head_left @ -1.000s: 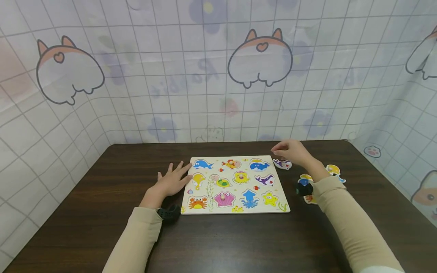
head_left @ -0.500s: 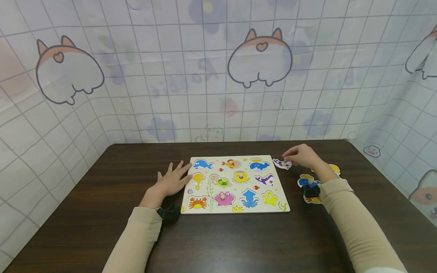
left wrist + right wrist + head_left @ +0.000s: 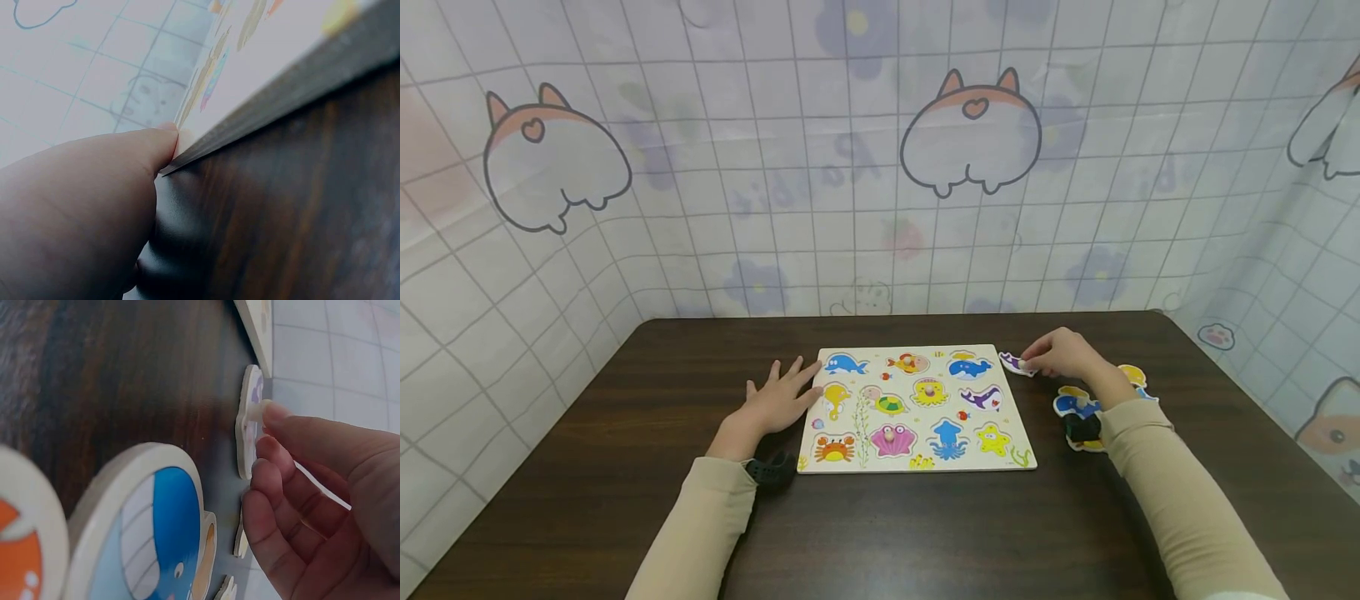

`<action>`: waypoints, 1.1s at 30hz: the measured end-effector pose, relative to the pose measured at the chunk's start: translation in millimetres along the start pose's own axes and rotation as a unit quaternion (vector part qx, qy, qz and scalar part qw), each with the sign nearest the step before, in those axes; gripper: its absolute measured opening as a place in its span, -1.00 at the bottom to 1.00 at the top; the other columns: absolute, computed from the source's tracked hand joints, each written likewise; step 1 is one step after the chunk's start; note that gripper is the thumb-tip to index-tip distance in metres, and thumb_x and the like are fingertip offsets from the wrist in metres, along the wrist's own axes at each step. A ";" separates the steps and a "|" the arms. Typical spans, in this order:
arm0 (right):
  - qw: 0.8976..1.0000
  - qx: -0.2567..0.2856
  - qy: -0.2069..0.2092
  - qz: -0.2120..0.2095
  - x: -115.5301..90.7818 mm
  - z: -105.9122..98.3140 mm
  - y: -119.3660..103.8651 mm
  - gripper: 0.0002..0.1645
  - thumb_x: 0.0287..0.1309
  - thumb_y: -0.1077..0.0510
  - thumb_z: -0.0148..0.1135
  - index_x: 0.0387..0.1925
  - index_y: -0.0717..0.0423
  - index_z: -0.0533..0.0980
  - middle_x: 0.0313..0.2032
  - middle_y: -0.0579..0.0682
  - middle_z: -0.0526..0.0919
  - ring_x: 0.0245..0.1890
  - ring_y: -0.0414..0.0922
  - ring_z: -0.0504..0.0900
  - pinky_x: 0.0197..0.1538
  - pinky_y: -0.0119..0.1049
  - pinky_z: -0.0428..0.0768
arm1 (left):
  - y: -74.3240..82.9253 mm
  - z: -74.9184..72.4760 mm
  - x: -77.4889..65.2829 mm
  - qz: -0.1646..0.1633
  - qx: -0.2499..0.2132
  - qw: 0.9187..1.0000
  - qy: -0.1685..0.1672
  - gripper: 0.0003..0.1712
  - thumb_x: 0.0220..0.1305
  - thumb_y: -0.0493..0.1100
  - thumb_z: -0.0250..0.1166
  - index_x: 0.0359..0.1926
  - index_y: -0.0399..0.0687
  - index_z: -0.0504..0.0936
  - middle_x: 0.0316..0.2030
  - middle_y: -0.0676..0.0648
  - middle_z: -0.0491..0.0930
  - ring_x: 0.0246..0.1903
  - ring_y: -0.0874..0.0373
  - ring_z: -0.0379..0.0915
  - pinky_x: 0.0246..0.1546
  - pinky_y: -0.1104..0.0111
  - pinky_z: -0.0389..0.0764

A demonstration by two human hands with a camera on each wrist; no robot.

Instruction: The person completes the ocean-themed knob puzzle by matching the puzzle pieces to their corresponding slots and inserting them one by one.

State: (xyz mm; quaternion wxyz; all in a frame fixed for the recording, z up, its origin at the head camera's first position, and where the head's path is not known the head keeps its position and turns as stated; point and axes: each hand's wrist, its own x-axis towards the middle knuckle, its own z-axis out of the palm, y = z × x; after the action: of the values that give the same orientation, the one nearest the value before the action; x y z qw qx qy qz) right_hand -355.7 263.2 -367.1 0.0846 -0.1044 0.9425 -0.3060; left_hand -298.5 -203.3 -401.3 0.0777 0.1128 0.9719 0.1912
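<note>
A pale wooden puzzle board (image 3: 895, 467) printed with sea animals lies flat on the table. My left hand (image 3: 775, 406) rests at its left edge, fingers spread and fingertips over the rim; the left wrist view shows the thumb (image 3: 164, 147) against the board's side. Just off the board's far right corner is a purple-and-white whale puzzle piece (image 3: 1010, 362). My right hand (image 3: 1066, 353) pinches its small knob (image 3: 255, 412) between thumb and fingers. The piece looks tilted in the right wrist view; whether it touches the table I cannot tell.
Right of the board several loose puzzle pieces lie together, among them a blue whale piece (image 3: 169, 519) and an orange piece (image 3: 25, 550). My right forearm and a black wrist camera (image 3: 1082, 428) partly cover them. A patterned curtain (image 3: 850, 250) stands behind the table (image 3: 880, 533).
My right hand has moved right from behind the purple whale piece, then come down and taken its knob. The left hand stays on the board's edge.
</note>
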 end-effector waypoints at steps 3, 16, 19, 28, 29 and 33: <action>1.000 -0.006 0.002 -0.001 1.4 2.2 -0.4 -0.73 0.32 0.21 0.35 -0.10 0.38 0.71 -0.41 -0.01 0.72 -0.49 -0.14 0.54 -0.34 -0.28 0.58 | -0.7 1.2 0.5 0.001 0.003 1.000 0.002 -0.26 0.62 0.18 -0.04 0.65 0.09 0.04 0.61 -0.28 -0.13 0.54 -0.43 -0.42 0.29 -0.52 -0.37; 0.999 -0.036 0.014 -0.017 1.4 1.9 -3.2 -0.76 0.31 0.20 0.36 -0.18 0.36 0.73 -0.41 0.02 0.74 -0.45 -0.11 0.59 -0.31 -0.24 0.59 | -1.0 3.9 1.3 -0.003 -0.002 1.000 -0.001 -0.25 0.62 0.20 -0.05 0.66 0.11 0.02 0.61 -0.27 -0.16 0.53 -0.43 -0.43 0.29 -0.52 -0.38; 0.999 -0.040 0.017 -0.018 -0.2 0.1 -3.4 -0.76 0.32 0.19 0.36 -0.17 0.35 0.73 -0.36 0.06 0.75 -0.40 -0.07 0.63 -0.25 -0.18 0.63 | -0.8 4.0 1.1 -0.005 -0.003 1.000 -0.002 -0.25 0.62 0.20 -0.04 0.66 0.12 0.02 0.61 -0.26 -0.16 0.54 -0.42 -0.44 0.29 -0.51 -0.39; 0.998 -0.038 0.022 -0.043 -8.7 -4.3 -9.2 -0.74 0.35 0.18 0.33 -0.13 0.34 0.72 -0.31 0.09 0.75 -0.34 0.01 0.65 -0.19 -0.08 0.65 | 0.1 3.2 -1.3 -0.004 -0.003 1.000 0.002 -0.25 0.62 0.18 -0.03 0.65 0.08 0.03 0.61 -0.28 -0.14 0.54 -0.43 -0.43 0.29 -0.51 -0.38; 0.998 -0.038 0.023 -0.043 -9.6 -3.8 -9.6 -0.74 0.35 0.17 0.33 -0.12 0.33 0.72 -0.29 0.08 0.75 -0.33 0.01 0.66 -0.17 -0.07 0.66 | 0.0 3.0 -1.5 -0.005 -0.003 1.000 0.002 -0.25 0.62 0.18 -0.03 0.65 0.09 0.03 0.61 -0.28 -0.14 0.54 -0.43 -0.43 0.29 -0.51 -0.38; 0.997 -0.045 0.027 -0.057 -14.1 -2.0 -13.2 -0.72 0.33 0.16 0.35 -0.11 0.32 0.73 -0.27 0.10 0.76 -0.32 0.00 0.67 -0.16 -0.05 0.68 | -0.8 3.2 -1.7 -0.004 -0.002 1.000 0.004 -0.25 0.62 0.17 -0.03 0.65 0.08 0.04 0.60 -0.28 -0.14 0.53 -0.43 -0.42 0.29 -0.52 -0.37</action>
State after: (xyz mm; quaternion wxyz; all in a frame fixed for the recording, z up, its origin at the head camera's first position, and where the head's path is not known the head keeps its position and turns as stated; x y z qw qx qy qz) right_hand -340.7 257.5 -356.4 0.0364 -0.1535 0.9497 -0.2707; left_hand -296.4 -203.3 -404.3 0.0748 0.1084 0.9723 0.1929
